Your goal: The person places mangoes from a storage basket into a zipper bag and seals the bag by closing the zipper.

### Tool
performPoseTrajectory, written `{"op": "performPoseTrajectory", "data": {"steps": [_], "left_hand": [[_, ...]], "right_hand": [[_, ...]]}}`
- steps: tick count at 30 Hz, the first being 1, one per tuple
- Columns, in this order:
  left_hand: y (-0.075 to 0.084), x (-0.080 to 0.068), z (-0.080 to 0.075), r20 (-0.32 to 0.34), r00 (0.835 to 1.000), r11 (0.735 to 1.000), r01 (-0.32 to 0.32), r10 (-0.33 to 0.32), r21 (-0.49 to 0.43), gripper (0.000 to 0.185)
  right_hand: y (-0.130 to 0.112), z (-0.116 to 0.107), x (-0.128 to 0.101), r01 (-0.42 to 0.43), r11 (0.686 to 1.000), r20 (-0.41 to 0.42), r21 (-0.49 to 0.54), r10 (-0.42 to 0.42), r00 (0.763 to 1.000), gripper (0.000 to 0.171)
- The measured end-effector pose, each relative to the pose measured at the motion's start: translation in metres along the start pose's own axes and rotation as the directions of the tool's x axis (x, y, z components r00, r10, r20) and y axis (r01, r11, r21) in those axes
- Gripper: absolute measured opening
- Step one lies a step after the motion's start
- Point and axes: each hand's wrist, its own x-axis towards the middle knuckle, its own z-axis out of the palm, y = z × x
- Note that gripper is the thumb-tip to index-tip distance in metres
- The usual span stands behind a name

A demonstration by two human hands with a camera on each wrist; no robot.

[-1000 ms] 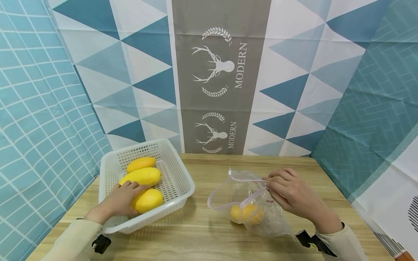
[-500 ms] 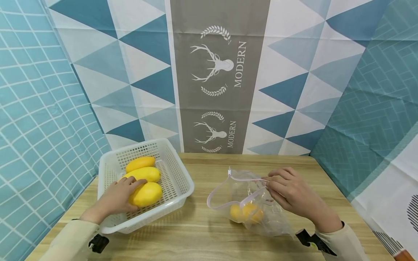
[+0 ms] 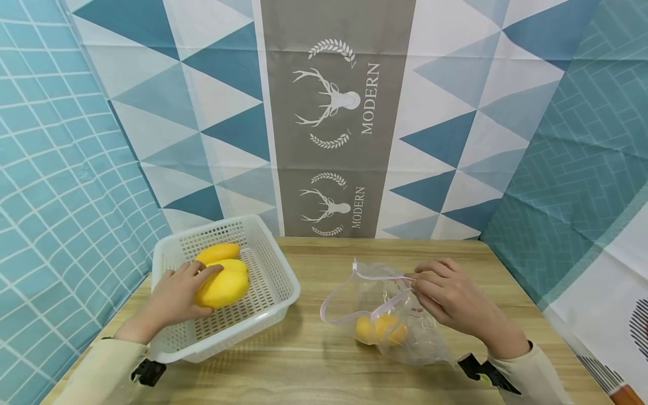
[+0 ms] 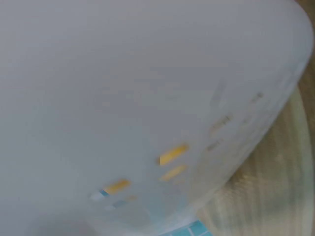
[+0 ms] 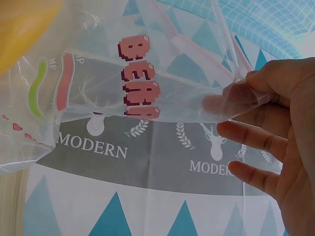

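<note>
My left hand [image 3: 174,295] grips a smooth yellow mango [image 3: 226,289] inside the white perforated basket [image 3: 288,295], thumb on the near side and fingers over the top. Another yellow mango [image 3: 217,253] lies behind it; one between them is mostly hidden. The basket's wall [image 4: 123,88] fills the left wrist view, blurred, and hides that hand. My right hand [image 3: 450,298] pinches the edge of a clear zip bag [image 3: 425,346] between thumb and index finger, its other fingers spread in the right wrist view. The bag's mouth gapes leftward, with yellow fruit [image 3: 379,329] inside.
Basket and bag stand apart on a wooden table [image 3: 304,371], basket left and bag right. Patterned cloth [image 3: 334,112] hangs behind the table. Blue tiled cloth [image 3: 50,169] closes the left side, teal cloth [image 3: 572,169] the right.
My left hand has taken hold of the nearest mango and moved it up and away from me, over the middle one. The right hand and bag have stayed in place.
</note>
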Motion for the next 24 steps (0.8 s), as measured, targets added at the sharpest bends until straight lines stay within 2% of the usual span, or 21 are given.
{"op": "performPoseTrajectory", "data": {"steps": [6, 24], "left_hand": [[0.003, 0.006, -0.004, -0.056, 0.998, 1.0, -0.014, 0.015, 0.026, 0.083], [0.002, -0.003, -0.015, -0.045, 0.999, 0.998, -0.003, 0.006, 0.058, 0.08]], "right_hand": [[0.001, -0.001, -0.001, -0.004, 1.0, 0.002, 0.004, 0.004, 1.0, 0.043], [0.002, 0.001, -0.002, -0.007, 1.0, -0.009, 0.008, 0.007, 1.0, 0.043]]}}
